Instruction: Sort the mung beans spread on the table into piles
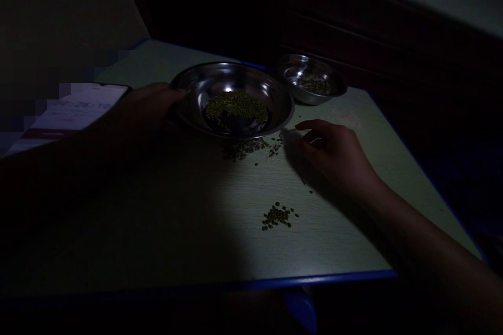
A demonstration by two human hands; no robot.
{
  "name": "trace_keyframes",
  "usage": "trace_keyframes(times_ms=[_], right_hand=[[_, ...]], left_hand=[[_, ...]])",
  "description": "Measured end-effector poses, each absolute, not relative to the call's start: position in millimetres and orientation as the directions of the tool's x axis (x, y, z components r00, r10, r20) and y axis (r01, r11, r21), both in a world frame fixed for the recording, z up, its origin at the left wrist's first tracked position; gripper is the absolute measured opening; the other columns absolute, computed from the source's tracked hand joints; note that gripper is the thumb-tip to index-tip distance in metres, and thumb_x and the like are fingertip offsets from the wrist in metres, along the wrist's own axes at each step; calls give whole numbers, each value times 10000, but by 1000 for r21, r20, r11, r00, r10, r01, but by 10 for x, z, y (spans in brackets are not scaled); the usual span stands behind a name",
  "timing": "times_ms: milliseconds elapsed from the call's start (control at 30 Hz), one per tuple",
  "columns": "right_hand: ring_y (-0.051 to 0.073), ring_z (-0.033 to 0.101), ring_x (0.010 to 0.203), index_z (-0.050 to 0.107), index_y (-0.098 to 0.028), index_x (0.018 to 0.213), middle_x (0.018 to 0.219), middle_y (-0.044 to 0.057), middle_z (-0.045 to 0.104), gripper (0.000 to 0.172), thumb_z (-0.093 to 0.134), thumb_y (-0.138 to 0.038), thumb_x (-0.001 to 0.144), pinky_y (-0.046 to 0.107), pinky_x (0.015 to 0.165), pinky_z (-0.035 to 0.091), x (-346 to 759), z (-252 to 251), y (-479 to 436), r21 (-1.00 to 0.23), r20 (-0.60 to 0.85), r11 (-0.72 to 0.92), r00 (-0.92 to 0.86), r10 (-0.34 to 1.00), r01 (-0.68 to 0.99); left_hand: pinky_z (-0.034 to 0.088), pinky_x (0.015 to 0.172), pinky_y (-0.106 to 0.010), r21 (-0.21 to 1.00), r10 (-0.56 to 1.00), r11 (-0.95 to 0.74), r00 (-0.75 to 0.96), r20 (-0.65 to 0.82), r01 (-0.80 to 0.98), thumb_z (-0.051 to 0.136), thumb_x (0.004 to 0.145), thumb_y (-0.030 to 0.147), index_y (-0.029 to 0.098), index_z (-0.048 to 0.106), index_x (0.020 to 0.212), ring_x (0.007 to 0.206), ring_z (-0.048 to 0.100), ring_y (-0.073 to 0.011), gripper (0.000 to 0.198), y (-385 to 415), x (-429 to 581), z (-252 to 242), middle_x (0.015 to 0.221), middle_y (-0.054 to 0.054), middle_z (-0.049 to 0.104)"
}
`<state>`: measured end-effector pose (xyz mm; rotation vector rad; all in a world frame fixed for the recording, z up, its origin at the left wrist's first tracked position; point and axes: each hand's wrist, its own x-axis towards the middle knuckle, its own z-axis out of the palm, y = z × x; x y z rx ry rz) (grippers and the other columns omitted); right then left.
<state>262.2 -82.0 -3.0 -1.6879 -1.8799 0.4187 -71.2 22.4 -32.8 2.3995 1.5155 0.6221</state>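
My left hand [137, 110] grips the left rim of a large steel bowl [275, 95] that holds a heap of green beans [236, 105]. To the right of the bowl, my right hand [334, 154] rests on the table with its fingers curled round a small pale object [293, 135] that I cannot make out. Loose green beans [251, 147] lie scattered on the table just in front of the bowl, left of my right hand. A second small heap of beans [278, 216] lies nearer to me.
A smaller steel bowl [334, 84] with a few beans stands behind and right of the large one. A white paper or booklet [74, 112] lies at the table's left. The pale table [188, 209] has a blue edge; surroundings are dark.
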Motion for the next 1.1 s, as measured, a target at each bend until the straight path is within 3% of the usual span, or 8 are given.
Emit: trace_keyframes(times_ms=[200,400,633,767,967,1100], right_hand=[[229,766,713,809,-72,1245,897,117,841,420,632,-130,868,348,727,586,2641,-10,-804,-581,198,100,21,980,808],[227,762,672,815,-111,1237,877,99,835,408,636,-188,878,346,667,590,2703,-59,-768,-647,224,115,44,974,754],[240,779,750,810,-78,1274,936,137,852,412,628,-195,923,342,693,575,2641,-69,-787,-610,190,137,-23,982,781],[240,776,739,805,-70,1287,928,135,857,421,621,-198,929,349,705,575,2630,-52,-797,-597,184,134,-27,982,791],[243,794,784,822,-96,1259,955,126,867,417,640,-176,892,336,737,590,2631,-81,-794,-572,225,160,-34,974,805],[234,776,733,828,-64,1254,914,126,858,449,615,-147,867,345,730,588,2657,-73,-776,-548,239,147,-14,971,824]], left_hand=[[549,1124,-589,329,847,-531,474,242,781,428,891,610,217,624,1370,1218,664,-366,650,256,-808,-339,1249,-73,645],[554,1106,-617,339,846,-531,461,269,776,367,873,735,230,656,1237,1139,690,-356,686,243,-784,-359,1160,-49,635],[566,1094,-603,346,854,-521,472,221,781,480,856,642,186,647,1305,1147,683,-374,662,302,-782,-357,1212,-105,658],[592,1066,-559,446,922,-388,344,179,807,346,943,593,186,680,1202,1090,699,-329,587,226,-682,-262,1155,-85,659],[569,1089,-598,332,849,-528,473,234,782,479,880,595,161,657,1322,1136,680,-374,645,231,-753,-311,1215,-117,649],[539,1127,-610,327,853,-521,474,218,788,445,909,580,166,637,1360,1149,668,-366,642,265,-810,-351,1211,-107,643]])
